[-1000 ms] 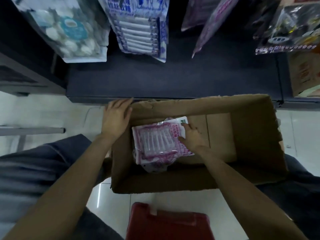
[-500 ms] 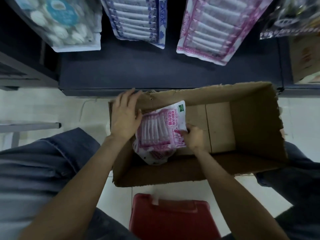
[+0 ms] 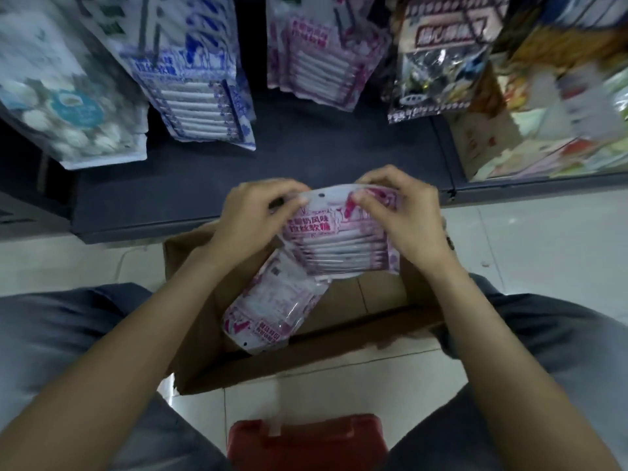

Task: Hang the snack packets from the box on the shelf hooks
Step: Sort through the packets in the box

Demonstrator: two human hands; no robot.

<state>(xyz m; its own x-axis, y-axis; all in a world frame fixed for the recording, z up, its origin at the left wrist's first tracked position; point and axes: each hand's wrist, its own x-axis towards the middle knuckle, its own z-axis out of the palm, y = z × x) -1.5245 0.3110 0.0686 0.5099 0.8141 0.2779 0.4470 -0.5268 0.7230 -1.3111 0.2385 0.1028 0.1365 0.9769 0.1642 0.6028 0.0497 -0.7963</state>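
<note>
Both hands up over the brown cardboard box: left hand and right hand each pinching a top corner of a pink-and-white plastic snack packet. A second pink packet dangles beneath it into the box. Matching pink packets hang on the dark shelf.

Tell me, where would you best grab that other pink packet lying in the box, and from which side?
Probably by its bottom edge, reaching down from above. The packet in the box lies flat and slanted, its hanging-hole end toward the near wall of the box. Its far end is tucked beneath the held packet, which the left hand and right hand pinch at the top.
</note>
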